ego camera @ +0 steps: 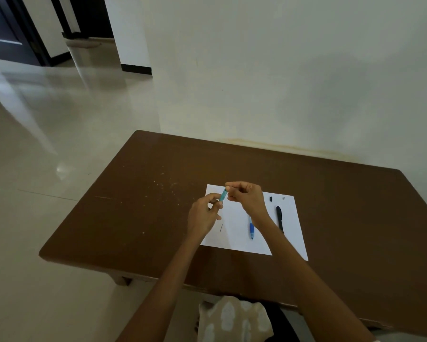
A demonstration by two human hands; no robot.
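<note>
Right fingertips are curled tight and pinch the top end of the teal pen barrel. Left fingertips are curled too and close on its bottom end; exact contact there is hard to tell. The barrel sits between the two pinches, tilted, upper end toward the right hand, lower end toward the left hand. It is held in the air over the far-left corner of the white paper sheet, not touching it. Both hands hover over the sheet's left half, forearms crossing its near edge. On the sheet: a thin dark rod near the left edge, below the left hand; a blue pen about mid-sheet, top part hidden by the right wrist; a black pen toward the right edge. A small black cap and a tiny grey part lie near the far-right corner, apart from each other. The sheet lies on the brown table.
</note>
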